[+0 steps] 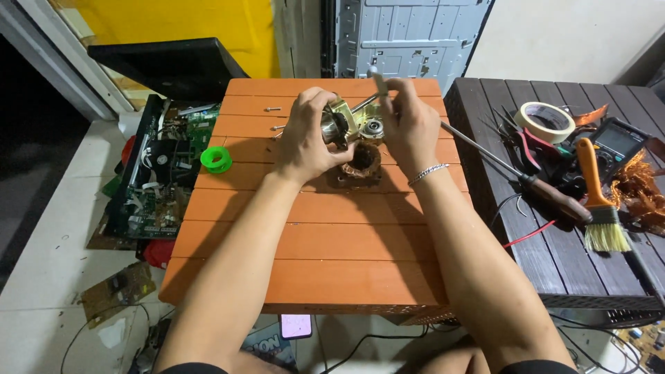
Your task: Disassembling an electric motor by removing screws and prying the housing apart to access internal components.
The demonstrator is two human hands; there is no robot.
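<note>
Green spool (216, 159): lying at the orange table's (312, 242) left edge, untouched.
Loose screws (272, 109): out, lying left of the hands.
Left hand (308, 138): closed around the motor housing (337, 125), held just above the table.
Copper-wound stator (360, 163): separate, resting below both hands.
Right hand (409, 121): pinching a thin tool (379, 83) at the housing.
Progress: seemingly disassembled; housing work unfinished.
</note>
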